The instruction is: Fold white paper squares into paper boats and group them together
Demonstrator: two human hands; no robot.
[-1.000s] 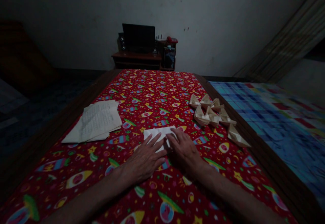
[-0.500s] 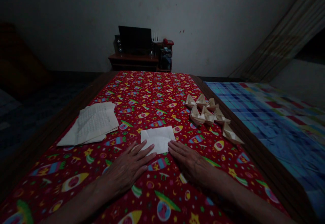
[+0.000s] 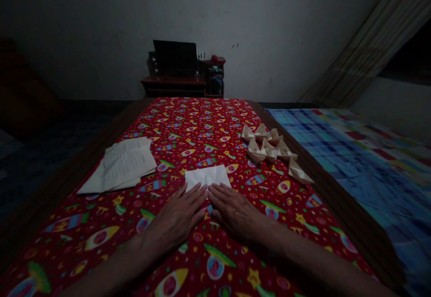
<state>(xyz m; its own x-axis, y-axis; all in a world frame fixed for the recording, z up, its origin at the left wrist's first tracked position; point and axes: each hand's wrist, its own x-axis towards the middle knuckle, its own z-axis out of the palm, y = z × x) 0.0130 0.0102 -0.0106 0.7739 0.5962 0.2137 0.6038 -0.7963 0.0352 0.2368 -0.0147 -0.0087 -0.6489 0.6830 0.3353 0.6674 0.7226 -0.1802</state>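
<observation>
A white folded sheet of paper (image 3: 206, 176) lies flat on the red patterned cloth (image 3: 202, 122). My left hand (image 3: 180, 211) rests with its outstretched fingers on the paper's near left part. From the right, my right hand (image 3: 232, 209) lays its straight fingers on the near edge, its fingertips almost meeting those of the left. Both hands are open and flat, and they cover the paper's near edge. Further right stand several folded paper boats (image 3: 269, 146) in a loose cluster. A stack of printed sheets (image 3: 121, 164) lies to the left.
Dark wooden borders (image 3: 323, 203) run along both sides of the cloth. To the right spreads a blue checked sheet (image 3: 313, 137). Beyond the far end, a small desk (image 3: 173, 81) holds a dark monitor (image 3: 175, 58), with a red telephone (image 3: 218, 58) beside it.
My hands first drew apart to the paper's near corners, uncovering its middle. Since then they have slid inward along the near edge until the fingertips nearly meet. The view has shifted slightly.
</observation>
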